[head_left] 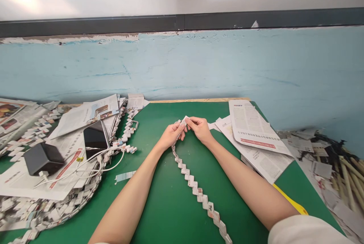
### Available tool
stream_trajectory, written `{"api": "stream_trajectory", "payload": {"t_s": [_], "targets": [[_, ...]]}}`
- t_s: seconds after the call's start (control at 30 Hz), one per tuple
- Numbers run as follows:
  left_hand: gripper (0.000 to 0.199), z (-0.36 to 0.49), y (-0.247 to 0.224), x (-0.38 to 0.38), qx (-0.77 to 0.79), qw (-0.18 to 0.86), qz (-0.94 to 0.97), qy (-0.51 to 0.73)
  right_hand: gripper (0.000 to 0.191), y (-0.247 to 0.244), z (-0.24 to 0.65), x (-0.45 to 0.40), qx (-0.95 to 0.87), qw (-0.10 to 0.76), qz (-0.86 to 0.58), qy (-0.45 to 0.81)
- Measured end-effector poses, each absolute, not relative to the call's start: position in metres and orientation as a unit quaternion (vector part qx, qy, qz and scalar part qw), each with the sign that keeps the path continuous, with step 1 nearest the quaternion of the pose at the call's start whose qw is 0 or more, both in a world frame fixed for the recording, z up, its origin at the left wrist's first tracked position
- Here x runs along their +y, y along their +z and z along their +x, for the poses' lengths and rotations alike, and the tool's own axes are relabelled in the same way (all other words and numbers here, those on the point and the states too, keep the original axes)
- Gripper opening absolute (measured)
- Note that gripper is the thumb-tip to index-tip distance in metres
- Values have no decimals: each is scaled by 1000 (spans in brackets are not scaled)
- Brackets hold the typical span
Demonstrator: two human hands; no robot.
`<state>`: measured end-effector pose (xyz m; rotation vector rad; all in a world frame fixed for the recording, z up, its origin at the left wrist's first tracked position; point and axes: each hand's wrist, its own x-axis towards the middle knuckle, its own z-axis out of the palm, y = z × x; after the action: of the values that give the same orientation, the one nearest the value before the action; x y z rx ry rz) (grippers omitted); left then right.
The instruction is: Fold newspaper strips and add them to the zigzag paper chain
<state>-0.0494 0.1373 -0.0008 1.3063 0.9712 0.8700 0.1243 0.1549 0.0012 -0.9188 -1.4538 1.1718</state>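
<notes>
A zigzag chain of folded newspaper (200, 195) runs from the front edge of the green table up to my hands. Its upper end is in my left hand (172, 135), whose fingers are closed round it. My right hand (200, 128) pinches a small folded paper piece (185, 121) at the top of the chain. The two hands nearly touch at that piece. Where the chain passes behind my left fingers, it is hidden.
Newspaper sheets (253, 130) lie at the right, with a yellow object (291, 199) by my right forearm. At the left are more folded chains (82, 194), a phone (96, 138), a black box (44, 158) and a white cable (118, 167). Paper and sticks (351, 179) lie beyond the table's right edge.
</notes>
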Motion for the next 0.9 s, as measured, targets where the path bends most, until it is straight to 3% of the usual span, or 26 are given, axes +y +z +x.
{"api": "stream_trajectory", "payload": {"t_s": [0.23, 0.7, 0.9], "targets": [[55, -47, 2, 137, 442, 605, 562, 349, 50, -2, 125, 155, -600, 516, -403, 461], [54, -47, -1, 138, 434, 600, 578, 342, 51, -12, 126, 169, -359, 660, -403, 522], [55, -47, -4, 139, 434, 593, 583, 347, 40, -14, 126, 170, -362, 671, -400, 509]]}}
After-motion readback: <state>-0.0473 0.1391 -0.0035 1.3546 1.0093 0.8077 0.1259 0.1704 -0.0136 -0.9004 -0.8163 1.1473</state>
